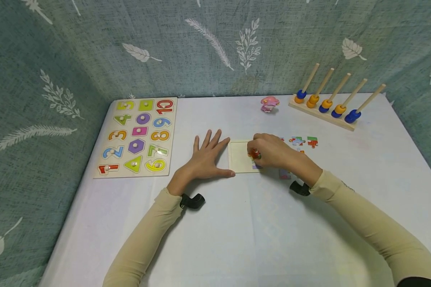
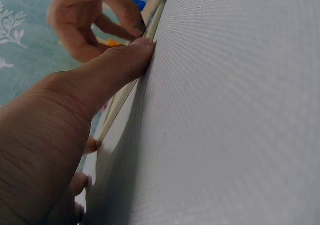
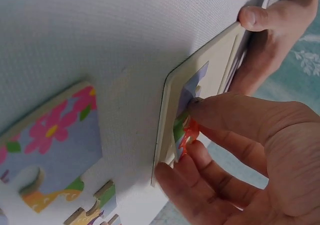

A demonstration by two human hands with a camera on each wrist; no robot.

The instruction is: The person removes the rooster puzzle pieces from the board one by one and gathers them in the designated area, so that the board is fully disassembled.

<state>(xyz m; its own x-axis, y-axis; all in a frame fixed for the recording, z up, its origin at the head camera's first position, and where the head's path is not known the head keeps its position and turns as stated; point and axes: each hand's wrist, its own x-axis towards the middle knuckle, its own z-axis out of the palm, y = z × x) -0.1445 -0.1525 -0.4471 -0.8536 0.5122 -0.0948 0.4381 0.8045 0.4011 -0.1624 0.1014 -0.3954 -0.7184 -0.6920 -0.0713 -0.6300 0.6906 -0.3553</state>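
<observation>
A small cream puzzle tray [image 1: 238, 156] lies between the hands. My left hand [image 1: 205, 162] rests with fingers spread at the tray's left side, its thumb and a fingertip touching the edge. Over the tray's right part, my right hand [image 1: 273, 151] pinches a red and green jigsaw piece [image 3: 189, 132] between thumb and fingers. Beside that piece, a lavender jigsaw piece [image 3: 191, 87] sits in the tray's near right corner. In the right wrist view, a loose piece with pink flowers [image 3: 60, 135] lies on the table; the right forearm partly hides the loose pieces in the head view.
More loose jigsaw pieces [image 1: 312, 142] lie right of the tray. A number and shape board [image 1: 129, 137] occupies the left side. At the back stand a pink figurine [image 1: 269, 103] and a peg stand [image 1: 323, 115] with blue and orange beads. Patterned cloth [image 1: 186, 48] hangs behind the table.
</observation>
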